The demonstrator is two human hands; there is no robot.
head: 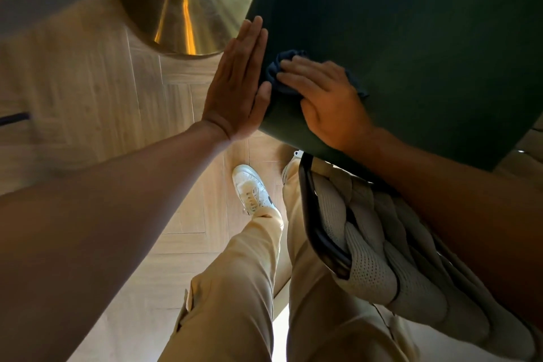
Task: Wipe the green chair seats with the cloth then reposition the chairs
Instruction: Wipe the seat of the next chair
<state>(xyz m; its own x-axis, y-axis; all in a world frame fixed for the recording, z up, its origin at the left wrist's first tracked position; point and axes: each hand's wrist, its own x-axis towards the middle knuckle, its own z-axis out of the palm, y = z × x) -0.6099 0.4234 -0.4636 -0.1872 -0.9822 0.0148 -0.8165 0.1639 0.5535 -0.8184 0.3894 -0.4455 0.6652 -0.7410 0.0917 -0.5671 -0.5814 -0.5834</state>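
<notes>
A dark green chair seat (411,47) fills the upper right of the head view. My right hand (326,100) presses a dark blue cloth (282,67) flat onto the seat near its left edge, most of the cloth hidden under the palm. My left hand (235,85) is held flat and upright, fingers together, with its palm against the seat's left side edge, right beside the cloth. It holds nothing.
A brass cone-shaped table base (188,6) stands on the wood floor just left of the seat. The chair's black frame (314,223) and woven cream backrest (382,247) lie below the seat, against my legs in beige trousers. My white shoe (252,188) is on the floor.
</notes>
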